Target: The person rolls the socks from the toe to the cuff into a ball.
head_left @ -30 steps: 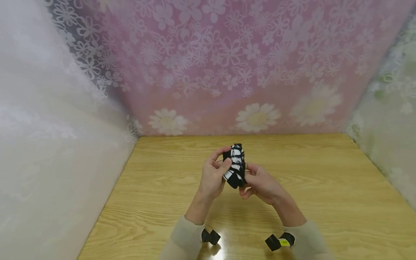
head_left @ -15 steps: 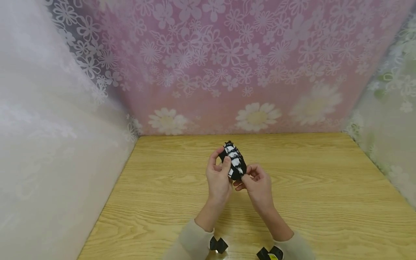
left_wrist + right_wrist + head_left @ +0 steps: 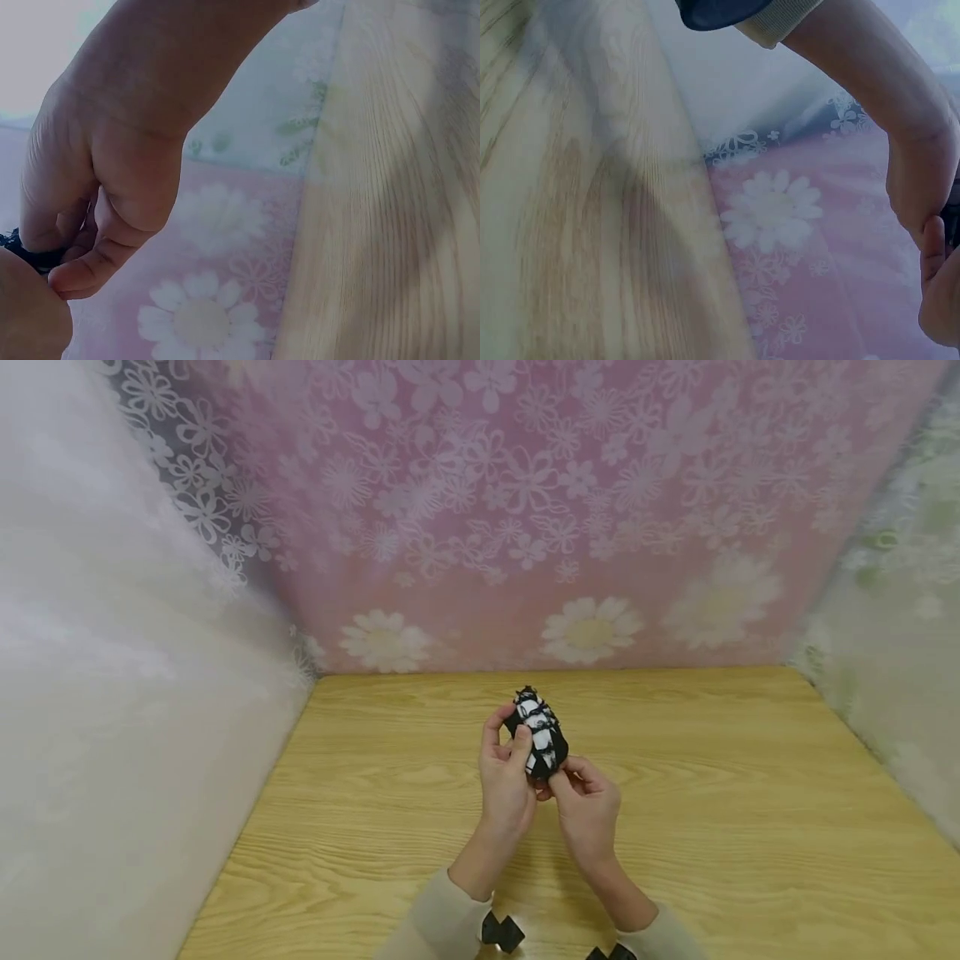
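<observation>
Swings right hand (image 3: 588, 812) lower than earlier, pinching black-and-white knit (image 3: 543, 739) with left hand (image 3: 507, 787) too, likely reshaping, next needing steady tension.

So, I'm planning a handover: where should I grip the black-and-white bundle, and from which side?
Probably pinch the black-and-white bundle by its upper right edge, coming from the right: the left hand grips its left side, the right hand its lower end, leaving that edge exposed.

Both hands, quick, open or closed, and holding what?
Left hand: closed, holding the black-and-white fabric piece.
Right hand: closed, pinching its lower end.
</observation>
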### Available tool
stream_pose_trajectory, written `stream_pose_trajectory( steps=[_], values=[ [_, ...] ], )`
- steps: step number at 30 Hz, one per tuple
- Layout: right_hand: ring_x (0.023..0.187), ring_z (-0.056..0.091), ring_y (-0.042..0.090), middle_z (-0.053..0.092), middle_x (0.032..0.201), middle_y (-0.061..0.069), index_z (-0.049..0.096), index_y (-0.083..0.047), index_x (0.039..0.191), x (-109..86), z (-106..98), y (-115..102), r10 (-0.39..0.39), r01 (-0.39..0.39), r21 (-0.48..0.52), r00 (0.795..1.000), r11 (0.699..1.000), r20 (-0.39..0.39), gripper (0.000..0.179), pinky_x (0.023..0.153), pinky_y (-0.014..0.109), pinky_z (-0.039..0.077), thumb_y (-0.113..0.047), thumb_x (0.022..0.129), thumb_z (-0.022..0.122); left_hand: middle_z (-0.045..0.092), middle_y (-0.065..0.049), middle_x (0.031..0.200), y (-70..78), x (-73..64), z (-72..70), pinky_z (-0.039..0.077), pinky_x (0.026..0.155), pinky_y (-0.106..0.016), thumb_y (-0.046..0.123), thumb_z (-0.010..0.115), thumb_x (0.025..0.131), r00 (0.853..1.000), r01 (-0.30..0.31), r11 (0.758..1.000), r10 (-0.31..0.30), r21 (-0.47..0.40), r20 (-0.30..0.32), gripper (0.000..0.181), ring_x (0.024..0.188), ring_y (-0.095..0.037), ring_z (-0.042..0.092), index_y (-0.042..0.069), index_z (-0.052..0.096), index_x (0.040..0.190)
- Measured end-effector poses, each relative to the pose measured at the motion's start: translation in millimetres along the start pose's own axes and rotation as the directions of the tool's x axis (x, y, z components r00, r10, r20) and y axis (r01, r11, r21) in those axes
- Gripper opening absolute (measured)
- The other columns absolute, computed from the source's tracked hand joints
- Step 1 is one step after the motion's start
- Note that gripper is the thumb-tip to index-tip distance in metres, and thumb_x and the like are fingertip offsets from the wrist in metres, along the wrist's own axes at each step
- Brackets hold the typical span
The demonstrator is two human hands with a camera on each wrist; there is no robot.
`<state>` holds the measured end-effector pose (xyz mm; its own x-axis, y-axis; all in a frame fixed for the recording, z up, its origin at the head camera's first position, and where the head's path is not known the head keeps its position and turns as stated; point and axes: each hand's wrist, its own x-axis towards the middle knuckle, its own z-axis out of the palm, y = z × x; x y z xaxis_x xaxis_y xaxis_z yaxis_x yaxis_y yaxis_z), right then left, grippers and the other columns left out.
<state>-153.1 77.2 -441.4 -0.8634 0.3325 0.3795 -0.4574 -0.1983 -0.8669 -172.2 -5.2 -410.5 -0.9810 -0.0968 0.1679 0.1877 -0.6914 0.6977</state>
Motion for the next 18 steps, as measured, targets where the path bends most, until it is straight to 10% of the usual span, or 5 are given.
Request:
stream_pose_trajectory(
  steps=[4,9,18],
  values=[
    [0.070,0.069,0.013,0.068,0.083,0.008,0.067,0.017,0.091,0.3,-7,-2,-0.180,0.180,0.010,0.978,0.984,0.105,0.014,0.064,0.024,0.058,0.022,0.086,0.054,0.058,-0.021,0.130,-0.9,-1.4,1.5,0.057,0.081,-0.033,0.015,0.056,0.102,1.000,-0.021,1.000,0.021,-0.017,0.011,0.028,0.111,-0.028,0.062,0.017,0.050,0.129],
    [0.087,0.068,0.013,0.064,0.091,0.019,0.066,0.016,0.099,3.3,-10,-2,-0.384,0.400,-0.026,0.894,0.916,0.232,0.031,0.076,0.023,0.058,0.029,0.071,0.066,0.056,-0.024,0.132,-0.3,-2.3,3.9,0.055,0.088,-0.033,0.014,0.058,0.101,0.998,-0.069,0.997,0.070,-0.028,0.011,0.031,0.115,-0.029,0.061,0.016,0.047,0.130],
    [0.072,0.059,0.001,0.059,0.073,0.022,0.063,0.014,0.079,19.0,-19,-4,-0.588,0.585,-0.286,0.804,0.759,0.084,0.018,0.065,0.012,0.051,0.024,0.064,0.067,0.059,-0.023,0.125,-4.2,-4.4,6.4,0.054,0.091,-0.032,-0.003,0.063,0.093,0.989,-0.098,0.995,0.096,0.008,0.115,0.052,0.113,-0.025,0.062,0.009,0.037,0.137]
  ],
)
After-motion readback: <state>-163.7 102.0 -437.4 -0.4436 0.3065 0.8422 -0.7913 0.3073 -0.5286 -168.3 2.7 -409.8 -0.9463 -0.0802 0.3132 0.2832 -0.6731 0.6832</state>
